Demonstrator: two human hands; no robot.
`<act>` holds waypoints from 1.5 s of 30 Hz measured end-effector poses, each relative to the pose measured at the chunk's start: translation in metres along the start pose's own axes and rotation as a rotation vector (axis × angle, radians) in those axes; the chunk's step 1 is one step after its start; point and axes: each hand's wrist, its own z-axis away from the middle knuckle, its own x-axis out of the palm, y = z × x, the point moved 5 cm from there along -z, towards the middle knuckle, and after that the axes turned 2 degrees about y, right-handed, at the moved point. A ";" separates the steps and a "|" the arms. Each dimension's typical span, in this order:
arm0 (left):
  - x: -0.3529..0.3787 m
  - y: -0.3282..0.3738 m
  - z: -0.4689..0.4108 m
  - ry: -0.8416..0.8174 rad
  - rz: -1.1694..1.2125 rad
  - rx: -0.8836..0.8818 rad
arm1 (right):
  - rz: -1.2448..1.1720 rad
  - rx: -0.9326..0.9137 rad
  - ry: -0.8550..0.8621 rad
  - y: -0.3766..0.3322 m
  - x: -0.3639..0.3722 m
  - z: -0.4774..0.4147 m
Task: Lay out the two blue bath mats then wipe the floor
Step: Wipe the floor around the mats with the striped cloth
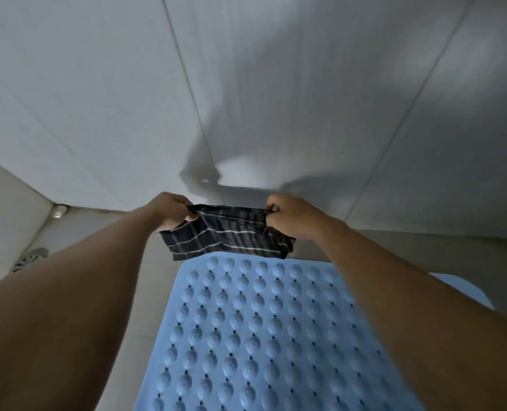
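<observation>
left hand [172,210]: fingers pinch left top corner of dark navy checked cloth with white stripes [225,235] | right hand [291,216]: fingers pinch its right corner, cloth hanging stretched between | light blue bumpy rubber bath mat [246,336]: flat on pale tiled floor [157,292] below cloth | second blue mat corner [460,289]: beside right forearm | round metal drain [30,259]: far left

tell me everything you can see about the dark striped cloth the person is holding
The cloth is dark navy or black woven fabric with thin pale stripes that cross into a check. It is stretched out sideways, its top edge pulled fairly taut and the rest hanging loose with soft folds. The left hand pinches one upper corner, the right hand the other. It hangs in the air in front of the tiled wall, above the far edge of the blue bath mat, seemingly not touching it.
</observation>
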 end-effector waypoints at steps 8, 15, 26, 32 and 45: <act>0.042 -0.037 -0.034 -0.123 -0.099 -0.084 | -0.079 0.085 0.011 0.038 0.057 -0.012; 0.069 -0.029 -0.056 0.340 -0.324 0.194 | 0.093 0.055 0.316 0.061 0.075 -0.029; 0.157 -0.068 -0.080 0.122 -0.605 0.444 | 0.369 0.107 0.211 0.054 0.146 -0.058; 0.172 -0.072 -0.078 0.092 -0.736 0.390 | 0.461 -0.013 0.138 0.084 0.131 -0.058; 0.167 -0.066 -0.067 0.090 -0.747 0.335 | 0.430 0.055 0.191 0.086 0.148 -0.050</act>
